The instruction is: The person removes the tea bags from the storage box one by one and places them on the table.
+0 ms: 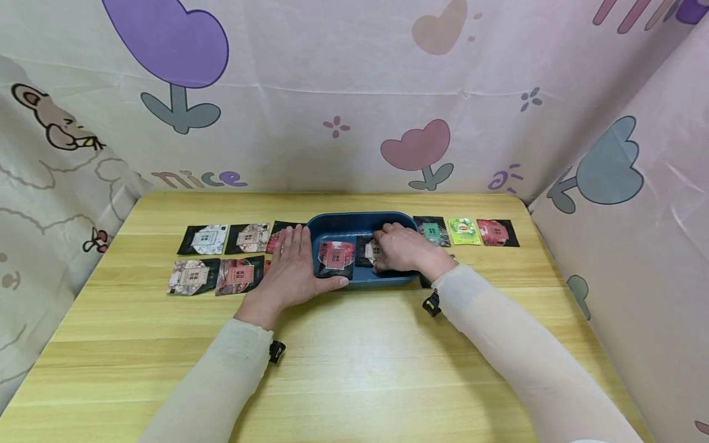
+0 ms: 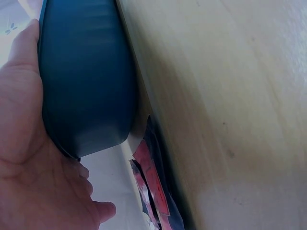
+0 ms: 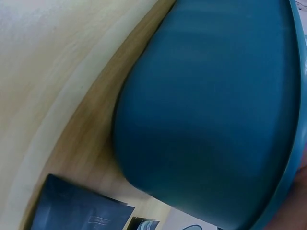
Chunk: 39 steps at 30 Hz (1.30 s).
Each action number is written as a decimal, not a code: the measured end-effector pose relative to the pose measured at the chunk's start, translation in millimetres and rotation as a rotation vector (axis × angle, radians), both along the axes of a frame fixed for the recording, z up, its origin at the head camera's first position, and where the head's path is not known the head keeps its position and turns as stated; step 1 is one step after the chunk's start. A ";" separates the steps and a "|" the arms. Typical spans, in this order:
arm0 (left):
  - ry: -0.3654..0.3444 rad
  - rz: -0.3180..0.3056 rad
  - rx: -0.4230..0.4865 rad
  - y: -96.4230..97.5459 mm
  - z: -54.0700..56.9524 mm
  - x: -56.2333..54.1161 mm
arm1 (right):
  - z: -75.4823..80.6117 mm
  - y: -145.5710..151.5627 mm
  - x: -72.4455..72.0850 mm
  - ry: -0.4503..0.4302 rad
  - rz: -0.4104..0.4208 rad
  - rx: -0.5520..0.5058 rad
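A blue oblong tub (image 1: 362, 225) stands in the middle of the table. My left hand (image 1: 290, 267) lies flat with straight fingers over its left end, the thumb along the near rim; in the left wrist view, the palm (image 2: 24, 139) is against the tub's side. Inside the tub, a red-and-black tea sachet (image 1: 336, 258) lies at the left. Beside it is a black tea sachet with a pale label (image 1: 368, 251), whose right part is covered by my right hand (image 1: 407, 248). The right fingers and thumb are bent round that sachet's edge; their tips are partly hidden.
Left of the tub, several tea sachets lie in two rows, among them a white-and-black one (image 1: 205, 239) and a red one (image 1: 240, 275). On the right lie a green-label sachet (image 1: 432, 231), a yellow sachet (image 1: 464, 231) and a red-and-black one (image 1: 497, 232). A printed curtain (image 1: 310, 154) hangs behind.
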<state>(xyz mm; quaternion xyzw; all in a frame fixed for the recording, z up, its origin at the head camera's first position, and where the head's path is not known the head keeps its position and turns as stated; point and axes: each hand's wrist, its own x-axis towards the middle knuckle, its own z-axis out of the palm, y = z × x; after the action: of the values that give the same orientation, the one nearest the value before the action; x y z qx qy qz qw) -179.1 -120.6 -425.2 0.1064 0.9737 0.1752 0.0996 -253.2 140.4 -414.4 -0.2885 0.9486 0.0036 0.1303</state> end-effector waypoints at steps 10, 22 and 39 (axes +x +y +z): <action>-0.002 -0.001 0.004 -0.2 -0.2 -0.1 | -0.4 -2.6 -1.4 -0.015 -0.020 0.022; -0.008 0.002 0.013 0.6 2.2 1.2 | 0.1 -7.2 -4.3 -0.043 -0.068 0.044; -0.001 0.003 0.007 0.5 0.1 -0.2 | -4.9 -8.3 -1.6 -0.021 -0.088 0.068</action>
<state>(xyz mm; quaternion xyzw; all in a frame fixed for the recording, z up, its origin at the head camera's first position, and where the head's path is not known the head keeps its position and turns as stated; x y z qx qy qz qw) -179.4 -120.2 -425.0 0.1053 0.9732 0.1787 0.0997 -254.8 132.1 -419.3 -0.2420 0.9583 0.0270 0.1498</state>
